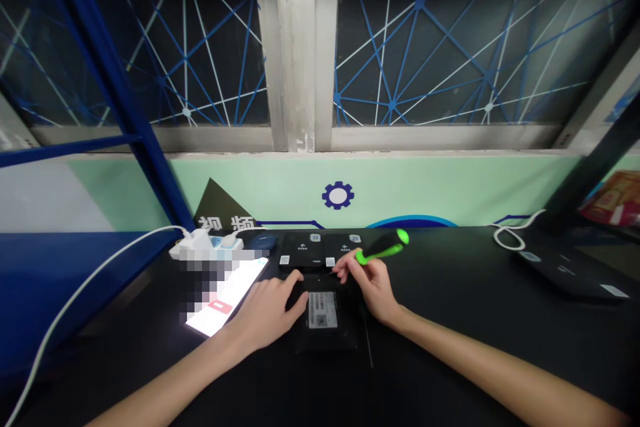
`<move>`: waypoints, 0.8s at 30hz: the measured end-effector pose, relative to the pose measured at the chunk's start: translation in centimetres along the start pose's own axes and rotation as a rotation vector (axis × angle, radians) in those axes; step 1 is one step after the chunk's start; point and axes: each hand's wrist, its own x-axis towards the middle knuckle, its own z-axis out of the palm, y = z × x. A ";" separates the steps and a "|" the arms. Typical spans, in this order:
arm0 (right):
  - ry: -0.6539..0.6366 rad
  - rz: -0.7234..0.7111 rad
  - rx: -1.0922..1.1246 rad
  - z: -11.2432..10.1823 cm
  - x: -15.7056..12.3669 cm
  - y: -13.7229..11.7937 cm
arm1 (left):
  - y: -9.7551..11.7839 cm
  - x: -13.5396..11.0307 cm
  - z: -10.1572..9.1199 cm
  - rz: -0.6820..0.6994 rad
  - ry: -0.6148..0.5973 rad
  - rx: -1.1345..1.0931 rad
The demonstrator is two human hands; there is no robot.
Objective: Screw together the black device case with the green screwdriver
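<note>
A flat black electronic device (333, 340) lies on the table with a white printed label (323, 310) facing up. My left hand (273, 307) grips its left side, thumb by the label and index finger near the far edge. In my right hand (370, 284) is a screwdriver (383, 247) with a black and bright green handle, tilted so the handle points up to the right. Its thin tip reaches the device's far part, where small details are too dark to make out. A thin dark rod (369, 344) lies right of the device.
Two flat black boxes (301, 250) with stickers lie behind the device. To the left are a lit phone (235, 297), a power strip (205, 245) with a white cable, and a dark mouse (263, 241). Another black device (570, 274) and a white cord (507, 238) sit at the right.
</note>
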 end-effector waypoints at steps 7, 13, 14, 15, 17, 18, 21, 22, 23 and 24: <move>-0.220 -0.028 -0.041 -0.7 0.1 -0.6 | 0.2 -0.1 -0.1 0.024 0.026 -0.002; -0.222 0.014 -0.043 -0.8 0.0 0.1 | 0.3 -0.2 -0.4 0.094 0.016 -0.018; -0.224 0.014 -0.037 -0.8 0.0 0.2 | 0.3 -0.2 -0.4 0.095 0.017 -0.021; -0.227 0.012 -0.032 -0.8 -0.1 0.2 | 0.3 -0.2 -0.5 0.097 0.019 -0.023; -0.234 0.005 -0.030 -0.8 -0.1 0.2 | 0.3 -0.2 -0.5 0.099 0.016 -0.036; -0.240 0.003 -0.032 -0.9 -0.1 0.1 | 0.3 -0.2 -0.6 0.099 0.014 -0.042; -0.237 -0.008 -0.027 -0.8 0.0 0.0 | 0.4 -0.2 -0.7 0.097 0.009 -0.038; -0.229 -0.012 -0.020 -0.8 0.0 0.1 | 0.4 -0.2 -0.6 0.098 0.008 -0.031; -0.214 -0.014 -0.012 -0.8 0.0 0.1 | 0.4 -0.2 -0.6 0.099 0.007 -0.024; -0.198 -0.012 -0.006 -0.8 0.0 0.2 | 0.4 -0.2 -0.5 0.098 0.009 -0.016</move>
